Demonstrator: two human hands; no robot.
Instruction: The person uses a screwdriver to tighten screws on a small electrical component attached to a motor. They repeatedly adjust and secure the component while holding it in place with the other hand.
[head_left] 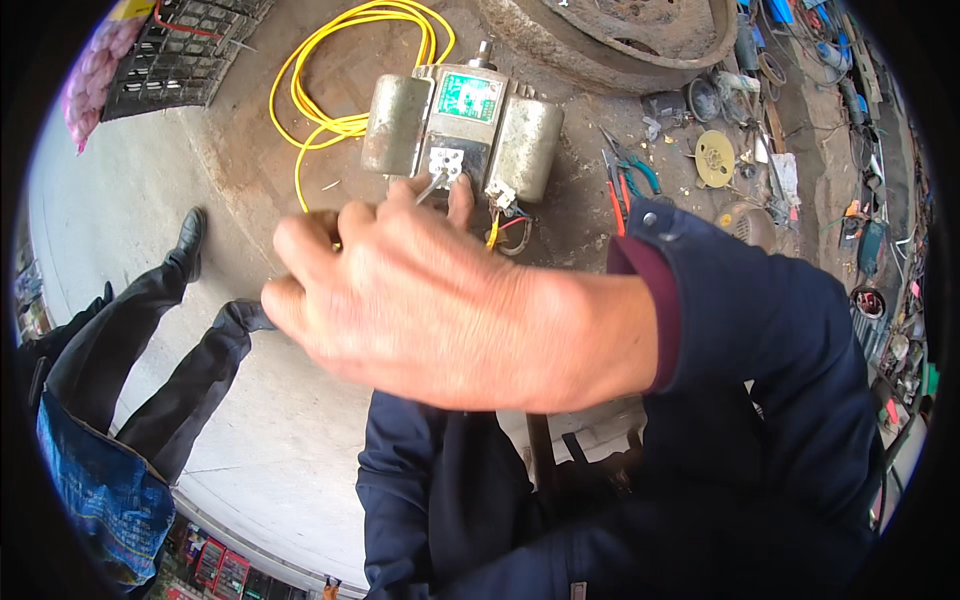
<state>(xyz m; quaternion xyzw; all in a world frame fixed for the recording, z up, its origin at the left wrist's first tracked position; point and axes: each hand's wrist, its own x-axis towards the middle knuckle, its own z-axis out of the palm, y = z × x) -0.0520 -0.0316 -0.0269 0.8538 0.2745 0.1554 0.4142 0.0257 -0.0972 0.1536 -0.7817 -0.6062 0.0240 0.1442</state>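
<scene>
An electric motor [465,130] with a green label lies on the ground, a rusty grey cylinder [395,123] at its left and another cylinder [527,148] at its right. My right hand [400,290], curled shut, is just below its white terminal block [446,165]. A thin metal shaft, apparently a screwdriver [432,187], runs from under that hand to the block; its handle is hidden. Fingertips beside the block seem to belong to my left hand [461,203], mostly covered by the right. Short wires [510,222] hang below the right cylinder.
A coil of yellow cable [300,85] lies left of the motor. Red-handled pliers [614,190] and teal-handled pliers [640,172] rest to the right, near a yellow spool [714,158]. A rusty wheel [640,40] lies behind. A person's legs [150,330] stand at left. Clutter lines the right edge.
</scene>
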